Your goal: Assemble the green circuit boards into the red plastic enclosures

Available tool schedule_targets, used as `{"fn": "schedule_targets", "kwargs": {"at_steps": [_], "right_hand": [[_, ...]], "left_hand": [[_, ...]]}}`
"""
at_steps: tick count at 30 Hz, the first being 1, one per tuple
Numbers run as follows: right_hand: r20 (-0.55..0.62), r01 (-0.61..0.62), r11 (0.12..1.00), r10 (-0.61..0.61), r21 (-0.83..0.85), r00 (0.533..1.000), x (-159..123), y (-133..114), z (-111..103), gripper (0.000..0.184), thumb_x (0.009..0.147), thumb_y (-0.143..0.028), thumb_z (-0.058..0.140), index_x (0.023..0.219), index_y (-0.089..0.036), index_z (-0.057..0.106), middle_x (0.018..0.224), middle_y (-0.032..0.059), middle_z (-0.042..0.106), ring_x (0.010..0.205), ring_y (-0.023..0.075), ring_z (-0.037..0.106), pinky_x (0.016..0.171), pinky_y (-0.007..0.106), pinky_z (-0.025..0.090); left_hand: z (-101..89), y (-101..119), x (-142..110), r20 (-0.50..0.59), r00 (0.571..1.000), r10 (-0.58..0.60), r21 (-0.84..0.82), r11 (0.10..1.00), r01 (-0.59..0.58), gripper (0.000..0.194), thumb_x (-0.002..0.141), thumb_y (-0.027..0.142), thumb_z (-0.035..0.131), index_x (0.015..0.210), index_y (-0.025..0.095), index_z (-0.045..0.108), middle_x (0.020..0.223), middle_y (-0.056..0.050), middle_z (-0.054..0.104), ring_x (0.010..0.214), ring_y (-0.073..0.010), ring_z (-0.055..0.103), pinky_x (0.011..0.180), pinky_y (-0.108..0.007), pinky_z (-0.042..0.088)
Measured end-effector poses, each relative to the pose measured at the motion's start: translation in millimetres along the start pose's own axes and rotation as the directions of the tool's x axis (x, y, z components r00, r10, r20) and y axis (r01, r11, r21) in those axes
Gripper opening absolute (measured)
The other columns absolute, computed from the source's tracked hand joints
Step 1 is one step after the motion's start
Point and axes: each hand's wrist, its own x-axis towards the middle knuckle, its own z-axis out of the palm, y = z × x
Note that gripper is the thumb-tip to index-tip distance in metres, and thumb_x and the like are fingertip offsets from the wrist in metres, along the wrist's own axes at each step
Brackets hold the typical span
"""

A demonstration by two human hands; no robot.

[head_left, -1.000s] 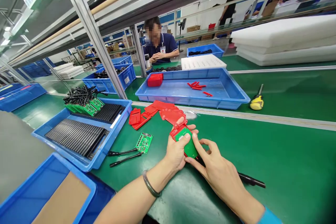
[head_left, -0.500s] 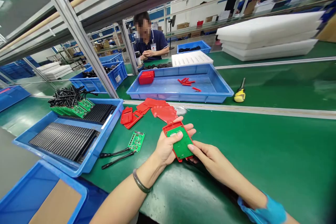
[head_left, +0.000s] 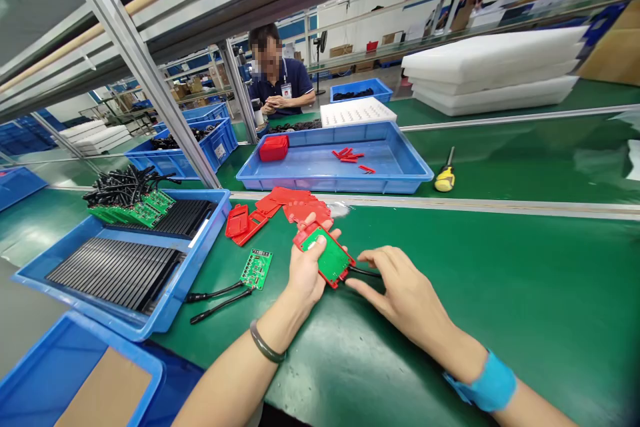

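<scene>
My left hand grips a red plastic case with a green circuit board set in it, the thumb pressing on the board. A black cable comes out of the case's lower right end. Close to that cable is my right hand, thumb and fingers apart; whether the fingers touch the cable I cannot tell. Left of my hands, a second circuit board with two black cables lies on the green bench. Red case parts and flat red pieces lie beyond it.
A blue tray at left holds black slats and boards with cables. Another blue tray ahead carries red parts. A yellow-handled screwdriver lies to its right. White foam sheets are stacked behind. A co-worker sits across the bench.
My right hand has come off the board and opened, moving to the cable end. My left hand has shifted slightly left with the tilted case, and the cable now shows.
</scene>
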Motion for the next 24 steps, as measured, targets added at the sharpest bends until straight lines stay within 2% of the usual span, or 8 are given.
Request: {"fn": "schedule_targets", "kwargs": {"at_steps": [3, 6, 9, 12, 14, 17, 20, 24], "right_hand": [[0.04, 0.198, 0.962, -0.194, -0.189, 0.98, -2.8, -1.2, 6.0, 0.021, 0.086, -0.032, 0.058, 0.093, -0.013, 0.054, 0.086, 0.0072, 0.051, 0.078, 0.0193, 0.042, 0.066, 0.031, 0.033], [0.054, 0.195, 0.957, -0.187, -0.213, 0.981, -4.8, -5.0, 16.3, 0.013, 0.09, -0.023, 0.051, 0.091, -0.012, 0.057, 0.083, 0.0066, 0.052, 0.077, 0.019, 0.041, 0.066, 0.032, 0.03], [0.046, 0.02, 0.999, -0.021, 0.038, 0.999, -4.5, -11.0, 22.3, 0.018, 0.093, -0.025, 0.047, 0.085, -0.013, 0.057, 0.08, 0.0048, 0.052, 0.075, 0.0152, 0.046, 0.067, 0.029, 0.034], [0.124, -0.15, 0.939, 0.117, 0.31, 0.985, -2.0, -15.7, 22.3, 0.02, 0.092, -0.029, 0.047, 0.081, -0.014, 0.056, 0.076, 0.0025, 0.052, 0.068, 0.0113, 0.048, 0.061, 0.025, 0.036], [0.146, -0.176, 0.912, 0.13, 0.37, 0.981, 0.0, -16.7, 21.8, 0.02, 0.092, -0.029, 0.047, 0.082, -0.015, 0.058, 0.077, 0.0024, 0.054, 0.069, 0.0114, 0.049, 0.062, 0.026, 0.037], [0.098, -0.117, 0.911, 0.085, 0.396, 0.992, 1.2, -16.4, 22.0, 0.019, 0.093, -0.025, 0.045, 0.088, -0.015, 0.061, 0.085, 0.0033, 0.058, 0.079, 0.0121, 0.053, 0.071, 0.025, 0.04], [0.034, 0.006, 0.942, -0.018, 0.337, 0.999, -0.9, -14.7, 21.9, 0.023, 0.095, -0.024, 0.041, 0.096, -0.015, 0.062, 0.094, 0.0054, 0.059, 0.087, 0.0124, 0.054, 0.078, 0.024, 0.042], [0.048, 0.044, 0.995, -0.048, 0.092, 0.998, -4.4, -8.8, 22.0, 0.025, 0.093, -0.032, 0.046, 0.102, -0.015, 0.062, 0.084, 0.0057, 0.057, 0.077, 0.0158, 0.052, 0.066, 0.027, 0.04]], "left_hand": [[-3.9, 2.8, 6.0, -0.053, 0.997, 0.053, -0.063, 0.996, -0.056, 0.055, 0.083, 0.012, 0.058, 0.132, 0.023, 0.037, 0.131, -0.01, 0.047, 0.114, -0.0271, 0.051, 0.091, -0.056, 0.042], [-5.9, 4.1, 7.8, -0.072, 0.994, 0.082, -0.111, 0.99, -0.09, 0.055, 0.083, 0.012, 0.057, 0.132, 0.024, 0.036, 0.131, -0.01, 0.047, 0.113, -0.0246, 0.052, 0.092, -0.056, 0.042], [-4.6, 3.8, 6.0, -0.063, 0.99, 0.126, -0.087, 0.988, -0.131, 0.054, 0.083, 0.014, 0.059, 0.131, 0.024, 0.037, 0.131, -0.01, 0.047, 0.111, -0.0233, 0.053, 0.093, -0.054, 0.042], [-3.5, 2.4, 5.7, -0.064, 0.988, 0.141, -0.07, 0.987, -0.145, 0.053, 0.082, 0.015, 0.06, 0.13, 0.024, 0.038, 0.131, -0.01, 0.047, 0.109, -0.0225, 0.054, 0.092, -0.054, 0.042], [-3.9, 1.2, 7.3, -0.072, 0.99, 0.12, -0.087, 0.988, -0.126, 0.053, 0.082, 0.015, 0.06, 0.129, 0.024, 0.039, 0.129, -0.01, 0.048, 0.109, -0.0225, 0.054, 0.091, -0.056, 0.042], [-4.2, 0.7, 8.7, -0.095, 0.99, 0.103, -0.12, 0.986, -0.114, 0.052, 0.081, 0.013, 0.06, 0.128, 0.024, 0.04, 0.125, -0.01, 0.051, 0.105, -0.0221, 0.057, 0.091, -0.057, 0.042], [-3.4, 3.7, 7.1, -0.169, 0.983, 0.079, -0.125, 0.987, -0.101, 0.053, 0.076, 0.009, 0.063, 0.124, 0.023, 0.045, 0.12, -0.01, 0.054, 0.099, -0.0225, 0.059, 0.089, -0.057, 0.043], [-6.0, 7.7, 8.2, -0.18, 0.981, 0.071, -0.067, 0.994, -0.084, 0.051, 0.075, 0.008, 0.063, 0.122, 0.025, 0.052, 0.118, -0.008, 0.056, 0.099, -0.021, 0.059, 0.089, -0.052, 0.046]]}}
